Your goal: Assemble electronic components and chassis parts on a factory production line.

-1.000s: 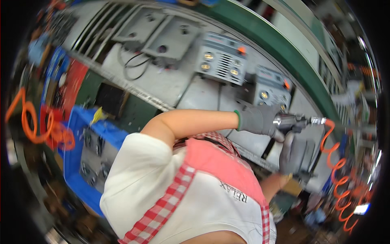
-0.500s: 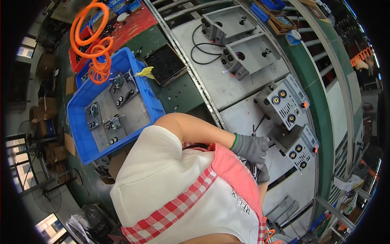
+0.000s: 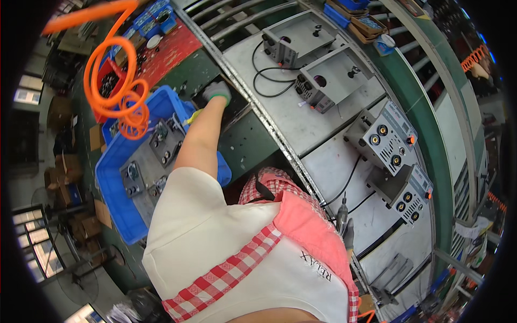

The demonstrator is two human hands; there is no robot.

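Note:
My left hand (image 3: 216, 93), in a grey glove with a green cuff, reaches down into the dark shallow tray (image 3: 240, 114) of small black parts on the green bench. Its fingertips are hidden among the parts. In my right hand (image 3: 349, 234), also gloved and mostly hidden by my body, is a slim powered screwdriver (image 3: 342, 213), its tip upward. Closest to this hand stands a grey metal unit (image 3: 401, 195) with round sockets and an orange knob, and a similar unit (image 3: 383, 139) stands just beyond.
A blue bin (image 3: 110, 202) holding several small assemblies sits below my left forearm. Above it hangs an orange coiled hose (image 3: 96, 81). Two open grey housings (image 3: 336, 75) (image 3: 301, 37) with black cables stand farther along the line. A metal rail (image 3: 269, 128) separates bench and line.
My left hand has left the spot beside my right hand and moved far left to the dark tray. My right hand stays low with the screwdriver, now more visible. The view has shifted slightly.

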